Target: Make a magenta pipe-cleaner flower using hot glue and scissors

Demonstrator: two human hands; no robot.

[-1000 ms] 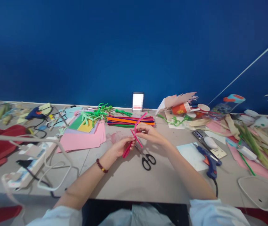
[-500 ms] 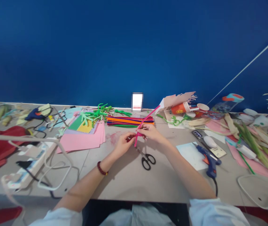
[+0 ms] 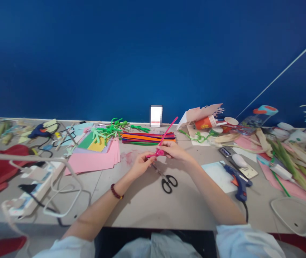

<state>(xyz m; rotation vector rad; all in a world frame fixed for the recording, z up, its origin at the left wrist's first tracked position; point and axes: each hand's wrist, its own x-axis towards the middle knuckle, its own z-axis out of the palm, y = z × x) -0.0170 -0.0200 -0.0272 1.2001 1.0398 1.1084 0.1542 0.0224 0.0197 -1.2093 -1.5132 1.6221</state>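
Both of my hands meet above the grey table (image 3: 142, 208) at its middle. My left hand (image 3: 140, 165) pinches the lower end of a pink pipe cleaner (image 3: 166, 135). My right hand (image 3: 172, 150) grips the same pipe cleaner at a small twisted knot, and its free end sticks up and to the right. Black-handled scissors (image 3: 166, 179) lie on the table just below my hands. A bundle of coloured pipe cleaners (image 3: 149, 138) lies right behind them.
Pink and coloured paper sheets (image 3: 96, 156) and green pipe-cleaner pieces (image 3: 110, 129) lie at the back left. A blue glue gun (image 3: 237, 181) rests on the right, beside a phone (image 3: 226, 153) and dried leaves (image 3: 289, 161). A white power strip (image 3: 34, 190) with cables sits at the left.
The pink pipe cleaner's hanging lower part has been drawn up into a knot between my hands. Its free end now points straighter up and right. My left hand rose slightly.
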